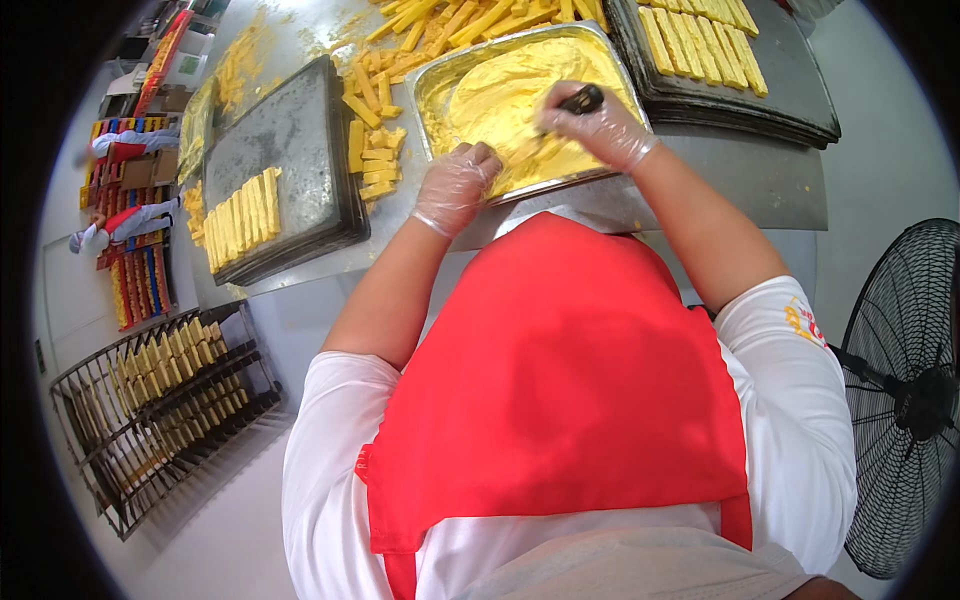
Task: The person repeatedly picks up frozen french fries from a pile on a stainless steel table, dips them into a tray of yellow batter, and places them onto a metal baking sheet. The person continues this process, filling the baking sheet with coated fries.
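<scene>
My right hand (596,124), in a clear plastic glove, grips the black handle (583,99) of a spatula or similar tool. Its blade is down in the yellow cream and hard to make out. The cream (517,79) lies thick in a rectangular metal pan (627,82) on the steel table. At the pan's near left corner is my left hand (459,184), also gloved, with its fingers curled over the rim toward the cream. Whether those fingers hold a piece is hidden. Loose yellow cake sticks (380,161) lie left of the pan.
Stacked dark baking trays (281,150) stand left, with coated sticks (244,217) on top. Another tray stack (795,82) with rows of sticks is at right. More sticks (480,19) are heaped behind the pan. A loaded rack (165,420), a floor fan (911,397) and co-workers (124,225) are around.
</scene>
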Action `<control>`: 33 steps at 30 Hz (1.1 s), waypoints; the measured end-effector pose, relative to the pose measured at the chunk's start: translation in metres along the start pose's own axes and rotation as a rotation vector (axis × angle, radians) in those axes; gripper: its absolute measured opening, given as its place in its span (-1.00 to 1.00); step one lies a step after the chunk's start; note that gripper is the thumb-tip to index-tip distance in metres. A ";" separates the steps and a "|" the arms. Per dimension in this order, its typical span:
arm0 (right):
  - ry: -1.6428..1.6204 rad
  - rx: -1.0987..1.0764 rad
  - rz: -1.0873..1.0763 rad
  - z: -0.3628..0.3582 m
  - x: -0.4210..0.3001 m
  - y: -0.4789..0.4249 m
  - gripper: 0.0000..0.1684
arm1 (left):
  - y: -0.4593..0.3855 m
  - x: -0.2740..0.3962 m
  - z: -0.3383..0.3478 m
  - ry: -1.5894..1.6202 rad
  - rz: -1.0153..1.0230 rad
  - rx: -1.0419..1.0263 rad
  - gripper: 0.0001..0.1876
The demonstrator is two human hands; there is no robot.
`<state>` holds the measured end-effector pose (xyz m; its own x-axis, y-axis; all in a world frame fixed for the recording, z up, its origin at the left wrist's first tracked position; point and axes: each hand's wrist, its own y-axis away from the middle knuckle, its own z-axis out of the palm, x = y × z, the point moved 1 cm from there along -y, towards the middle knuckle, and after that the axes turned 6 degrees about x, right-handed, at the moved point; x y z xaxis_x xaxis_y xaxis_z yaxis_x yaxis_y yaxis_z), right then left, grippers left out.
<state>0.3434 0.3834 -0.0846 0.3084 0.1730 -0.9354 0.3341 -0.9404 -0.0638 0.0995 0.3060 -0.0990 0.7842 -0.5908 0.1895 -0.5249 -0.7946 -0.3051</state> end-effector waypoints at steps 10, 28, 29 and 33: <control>-0.032 -0.123 -0.054 0.011 -0.021 0.016 -0.86 | -0.013 -0.002 -0.001 0.411 -0.672 -0.090 -0.75; 0.155 0.082 0.003 -0.022 0.032 0.008 -0.90 | 0.192 -0.148 -0.124 -0.419 -1.125 0.515 -0.80; 0.151 0.073 0.011 -0.022 0.029 0.007 -0.90 | 0.199 -0.151 -0.124 -0.468 -1.112 0.446 -0.80; 0.188 0.093 -0.044 -0.021 0.032 0.006 -0.90 | 0.212 -0.159 -0.123 -0.597 -0.896 0.618 -0.75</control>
<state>0.3736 0.3897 -0.1081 0.4590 0.2584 -0.8500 0.2701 -0.9521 -0.1435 -0.1769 0.2142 -0.0792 0.8986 0.4112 0.1532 0.3906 -0.5903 -0.7064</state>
